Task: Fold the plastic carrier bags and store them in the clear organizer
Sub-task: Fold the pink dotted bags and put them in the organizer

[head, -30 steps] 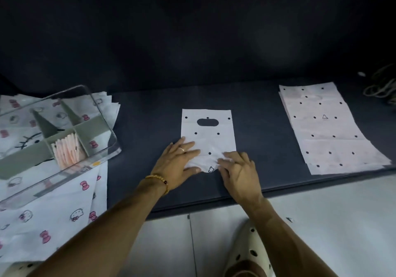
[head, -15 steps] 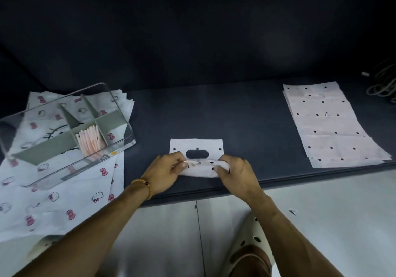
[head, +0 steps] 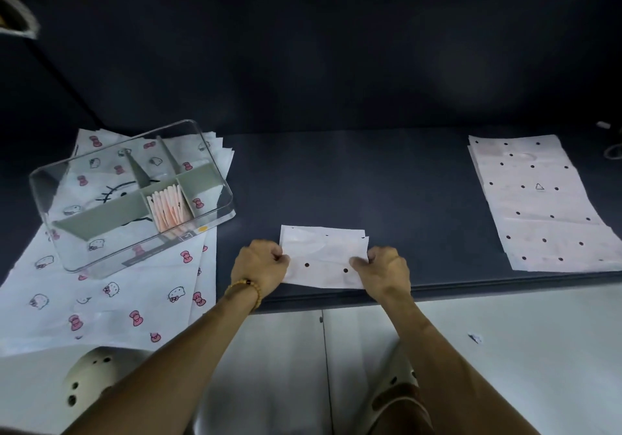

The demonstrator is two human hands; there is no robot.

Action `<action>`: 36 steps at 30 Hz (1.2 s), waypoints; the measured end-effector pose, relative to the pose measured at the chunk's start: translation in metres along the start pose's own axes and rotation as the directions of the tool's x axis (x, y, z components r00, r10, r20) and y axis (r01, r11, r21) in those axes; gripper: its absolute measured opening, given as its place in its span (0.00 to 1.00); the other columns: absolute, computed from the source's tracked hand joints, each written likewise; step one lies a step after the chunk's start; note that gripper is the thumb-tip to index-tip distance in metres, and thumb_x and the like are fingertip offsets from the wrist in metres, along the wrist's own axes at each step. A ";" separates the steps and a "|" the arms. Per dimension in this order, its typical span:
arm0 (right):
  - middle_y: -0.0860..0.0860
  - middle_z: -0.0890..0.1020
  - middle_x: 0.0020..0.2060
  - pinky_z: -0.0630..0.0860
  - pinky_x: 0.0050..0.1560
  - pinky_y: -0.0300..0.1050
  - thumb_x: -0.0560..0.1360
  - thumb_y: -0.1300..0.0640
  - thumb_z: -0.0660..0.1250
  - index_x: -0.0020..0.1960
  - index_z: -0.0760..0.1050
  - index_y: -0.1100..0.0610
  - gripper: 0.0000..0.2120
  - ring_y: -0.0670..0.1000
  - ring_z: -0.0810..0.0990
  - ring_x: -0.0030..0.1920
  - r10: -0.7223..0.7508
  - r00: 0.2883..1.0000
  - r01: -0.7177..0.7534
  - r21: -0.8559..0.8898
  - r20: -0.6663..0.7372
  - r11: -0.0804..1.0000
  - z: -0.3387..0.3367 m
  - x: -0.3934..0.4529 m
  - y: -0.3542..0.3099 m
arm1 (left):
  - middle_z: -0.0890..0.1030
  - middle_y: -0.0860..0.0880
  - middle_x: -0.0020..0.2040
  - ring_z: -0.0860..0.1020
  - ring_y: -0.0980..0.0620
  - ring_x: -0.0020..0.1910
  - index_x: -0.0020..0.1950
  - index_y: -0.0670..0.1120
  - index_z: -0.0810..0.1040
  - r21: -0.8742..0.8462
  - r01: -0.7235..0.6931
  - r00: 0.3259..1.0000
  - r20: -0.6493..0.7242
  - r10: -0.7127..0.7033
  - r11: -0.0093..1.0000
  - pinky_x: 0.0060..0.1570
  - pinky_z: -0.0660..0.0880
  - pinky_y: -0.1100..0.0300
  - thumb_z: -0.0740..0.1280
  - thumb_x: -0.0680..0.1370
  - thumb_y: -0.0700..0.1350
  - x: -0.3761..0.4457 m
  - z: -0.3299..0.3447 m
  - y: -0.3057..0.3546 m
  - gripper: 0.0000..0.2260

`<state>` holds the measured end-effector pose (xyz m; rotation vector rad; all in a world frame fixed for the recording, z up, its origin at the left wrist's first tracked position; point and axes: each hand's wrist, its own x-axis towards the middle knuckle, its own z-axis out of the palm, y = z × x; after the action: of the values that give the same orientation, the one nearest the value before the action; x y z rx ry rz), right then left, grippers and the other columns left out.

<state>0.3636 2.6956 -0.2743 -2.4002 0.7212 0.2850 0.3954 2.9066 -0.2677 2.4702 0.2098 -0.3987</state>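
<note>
Folded over since half a second ago: lower half of dotted bag (head: 324,259) brought up across handle cutout, cutout now hidden, bag lying as short wide band near front edge of dark counter (head: 370,182). Left hand (head: 261,266) curled, pinching left end of band between thumb and fingers; right hand (head: 382,268) likewise curled, pinching right end. Upper edges not flush: at least two layers showing stepped at top right corner. Clear organizer (head: 134,195) well apart to left, sitting on cat-print bags (head: 111,300), one compartment holding pink-edged folded bags (head: 168,207) stood upright; other compartments showing only grey dividers. Stack of unfolded dotted bags (head: 538,205) well apart to right. Step in hand, judged: second or third fold on one bag, task early, much stock unfolded. Risks, judged: thin film likely to spring open if pinch released before crease pressed flat; stepped edges, if not squared now, likely to give a skewed packet, awkward in narrow compartment; band close to counter edge, so a pull toward body could slide it off; trapped air could puff fold.
</note>
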 end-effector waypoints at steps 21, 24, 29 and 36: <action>0.56 0.81 0.47 0.75 0.46 0.48 0.78 0.46 0.64 0.53 0.75 0.58 0.15 0.59 0.80 0.50 -0.053 0.998 0.047 -0.145 -0.037 0.988 0.007 0.016 -0.012 | 0.77 0.47 0.50 0.76 0.44 0.49 0.50 0.47 0.76 0.249 -0.231 0.919 -0.262 0.295 0.940 0.45 0.73 0.54 0.71 0.71 0.43 -0.012 0.015 0.003 0.10; 0.56 0.81 0.47 0.73 0.46 0.47 0.78 0.46 0.63 0.52 0.74 0.58 0.15 0.59 0.79 0.50 -0.058 0.998 0.053 -0.150 -0.034 0.987 0.007 0.017 -0.012 | 0.79 0.46 0.61 0.74 0.43 0.65 0.56 0.43 0.81 0.297 -0.638 0.731 -0.058 0.680 0.711 0.62 0.73 0.50 0.69 0.74 0.37 -0.019 0.026 -0.012 0.12; 0.56 0.81 0.46 0.74 0.41 0.48 0.76 0.47 0.67 0.53 0.72 0.56 0.14 0.58 0.79 0.49 -0.170 0.965 0.099 -0.319 -0.200 0.942 0.000 0.003 -0.014 | 0.73 0.50 0.69 0.67 0.50 0.71 0.65 0.44 0.76 0.270 -0.694 0.704 0.066 0.707 0.667 0.62 0.73 0.50 0.67 0.77 0.41 -0.016 0.028 -0.027 0.16; 0.59 0.63 0.74 0.56 0.74 0.49 0.78 0.57 0.60 0.74 0.63 0.62 0.25 0.57 0.60 0.75 -0.656 0.748 0.649 -0.314 0.098 0.693 0.050 -0.040 -0.028 | 0.68 0.51 0.72 0.61 0.54 0.73 0.70 0.47 0.71 0.221 -0.688 0.721 0.096 0.686 0.691 0.66 0.69 0.54 0.65 0.78 0.40 -0.014 0.029 -0.029 0.20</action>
<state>0.3444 2.7616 -0.2856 -2.7997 -0.2434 0.0746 0.3682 2.9108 -0.3011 2.5521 -0.8141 -0.0978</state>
